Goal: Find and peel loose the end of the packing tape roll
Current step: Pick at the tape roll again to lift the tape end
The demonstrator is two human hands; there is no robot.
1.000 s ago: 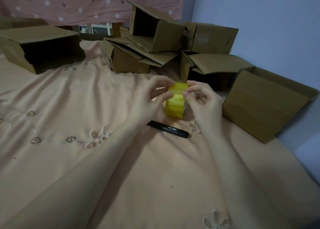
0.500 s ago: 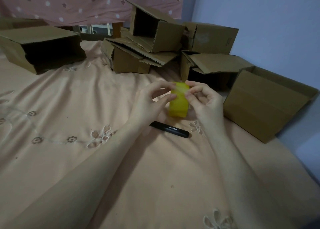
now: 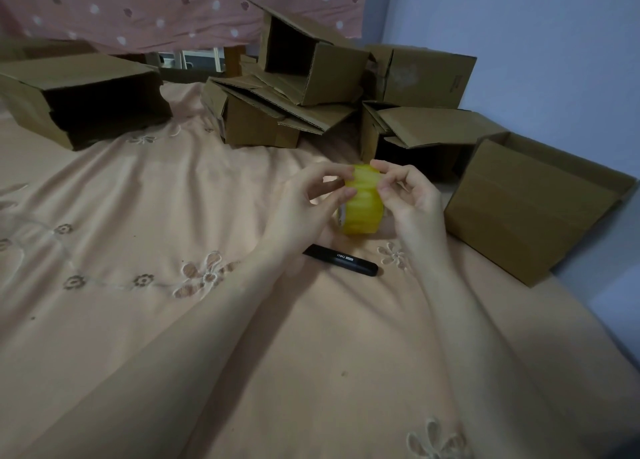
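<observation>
Yellow ribbed roll of packing tape (image 3: 364, 204) upright between both sets of fingers — left hand (image 3: 304, 209) pinching its near upper edge with thumb and forefinger, right hand (image 3: 412, 202) curled against the top rim, fingertips on the tape. Loose end not discernible. Black pen-shaped tool (image 3: 341, 259) on peach embroidered bedsheet (image 3: 173, 320) just below the fingers.

Dim light | bed under a peach sheet (image 3: 145, 195) with embroidered flowers | pale blue wall (image 3: 554, 42) on the right | pink spotted curtain (image 3: 166, 4) at the back | open cardboard boxes (image 3: 311, 63) piled along the bed's far edge
</observation>
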